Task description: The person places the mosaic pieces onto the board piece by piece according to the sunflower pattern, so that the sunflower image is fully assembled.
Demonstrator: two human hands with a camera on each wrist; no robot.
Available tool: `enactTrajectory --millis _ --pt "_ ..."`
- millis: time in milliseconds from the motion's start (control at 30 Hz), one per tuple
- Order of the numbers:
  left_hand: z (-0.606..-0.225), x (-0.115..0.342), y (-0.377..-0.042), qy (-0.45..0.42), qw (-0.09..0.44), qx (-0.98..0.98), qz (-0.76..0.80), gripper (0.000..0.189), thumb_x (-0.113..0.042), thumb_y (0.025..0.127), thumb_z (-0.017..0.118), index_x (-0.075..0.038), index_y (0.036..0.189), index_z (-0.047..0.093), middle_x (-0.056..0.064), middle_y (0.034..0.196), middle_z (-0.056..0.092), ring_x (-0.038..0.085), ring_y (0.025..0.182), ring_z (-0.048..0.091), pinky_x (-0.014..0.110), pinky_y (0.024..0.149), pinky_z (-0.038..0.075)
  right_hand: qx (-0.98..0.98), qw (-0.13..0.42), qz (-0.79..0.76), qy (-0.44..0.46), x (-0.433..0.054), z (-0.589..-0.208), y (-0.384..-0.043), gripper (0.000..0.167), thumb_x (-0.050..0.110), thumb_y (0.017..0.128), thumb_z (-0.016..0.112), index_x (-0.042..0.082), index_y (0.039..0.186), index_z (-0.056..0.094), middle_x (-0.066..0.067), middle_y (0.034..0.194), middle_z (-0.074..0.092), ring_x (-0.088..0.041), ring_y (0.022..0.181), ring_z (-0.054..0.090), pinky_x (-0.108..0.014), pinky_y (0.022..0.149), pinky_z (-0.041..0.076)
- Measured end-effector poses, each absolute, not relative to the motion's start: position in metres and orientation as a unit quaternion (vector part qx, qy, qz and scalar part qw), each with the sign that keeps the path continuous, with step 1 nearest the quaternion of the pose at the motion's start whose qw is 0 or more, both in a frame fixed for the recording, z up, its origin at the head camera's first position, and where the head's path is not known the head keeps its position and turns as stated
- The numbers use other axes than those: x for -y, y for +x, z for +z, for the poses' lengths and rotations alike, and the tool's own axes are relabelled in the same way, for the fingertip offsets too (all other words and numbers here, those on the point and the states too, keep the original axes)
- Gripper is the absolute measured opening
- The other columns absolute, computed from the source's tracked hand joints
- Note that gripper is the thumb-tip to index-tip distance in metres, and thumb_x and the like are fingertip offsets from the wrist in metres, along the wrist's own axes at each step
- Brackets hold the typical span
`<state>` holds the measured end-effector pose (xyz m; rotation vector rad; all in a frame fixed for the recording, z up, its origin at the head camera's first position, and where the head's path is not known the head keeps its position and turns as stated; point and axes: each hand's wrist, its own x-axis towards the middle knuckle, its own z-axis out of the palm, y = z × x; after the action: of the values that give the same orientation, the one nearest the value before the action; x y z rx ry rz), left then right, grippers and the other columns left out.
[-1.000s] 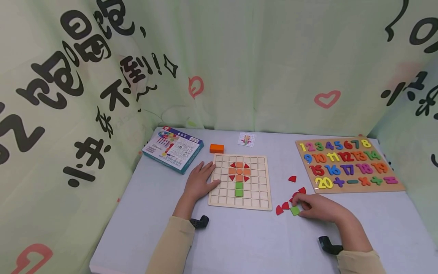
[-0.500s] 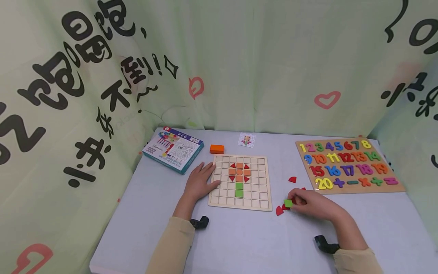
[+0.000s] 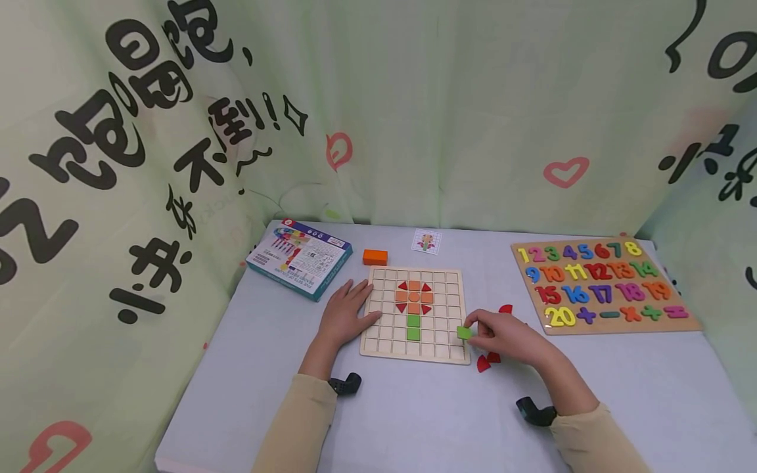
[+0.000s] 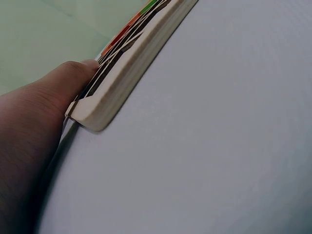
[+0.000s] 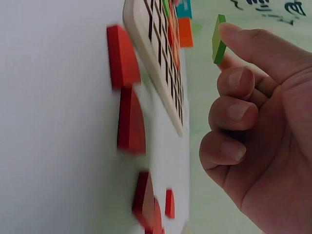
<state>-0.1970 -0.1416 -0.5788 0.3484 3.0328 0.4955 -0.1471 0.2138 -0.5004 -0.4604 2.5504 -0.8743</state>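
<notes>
A wooden grid board [image 3: 384, 345] lies on the table, with orange squares, red quarter-round pieces and two green squares set in its cells. My left hand [image 3: 345, 312] rests on the board's left edge, fingers extended; the left wrist view shows its thumb [image 4: 73, 78] on the rim. Between thumb and index finger, my right hand [image 3: 503, 336] pinches a green square tile [image 3: 464, 332] over the board's right edge. In the right wrist view the tile [image 5: 219, 39] is held on edge, while the other fingers curl toward the palm.
Several red quarter-round pieces [image 3: 483, 363] lie right of the board, some partly hidden by the right hand. An orange block [image 3: 375, 257], a pattern card [image 3: 426, 241] and a box [image 3: 298, 256] are behind it. A number puzzle [image 3: 609, 282] lies at the right.
My right hand took the green tile from among the red pieces, lifted it and moved left to the board's right edge. The left hand has stayed in place.
</notes>
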Motion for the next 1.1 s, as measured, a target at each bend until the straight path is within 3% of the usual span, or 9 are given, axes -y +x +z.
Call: enactTrajectory --millis 500,1100 --pt "-0.579 0.141 -0.196 0.115 0.018 -0.980 0.161 0.076 -0.066 0.091 0.052 -0.027 0.154 0.037 -0.006 0.161 0.034 0.028 0.153 0.021 0.049 0.124 0.022 -0.907 0.206 -0.295 -0.220 -0.150 -0.514 -0.154 0.026 0.030 0.087 0.076 0.020 0.107 0.064 0.005 0.068 0.052 -0.010 0.064 0.050 -0.022 0.055 0.039" --pt "-0.577 0.142 -0.196 0.116 0.022 -0.979 0.166 0.076 -0.067 0.091 0.052 -0.028 0.154 0.035 -0.006 0.161 0.033 0.028 0.153 0.020 0.049 0.124 0.022 -0.920 0.182 -0.245 -0.246 -0.119 -0.525 -0.150 0.019 0.032 0.085 0.076 0.027 0.099 0.064 0.009 0.063 0.051 -0.007 0.062 0.049 -0.022 0.057 0.039"
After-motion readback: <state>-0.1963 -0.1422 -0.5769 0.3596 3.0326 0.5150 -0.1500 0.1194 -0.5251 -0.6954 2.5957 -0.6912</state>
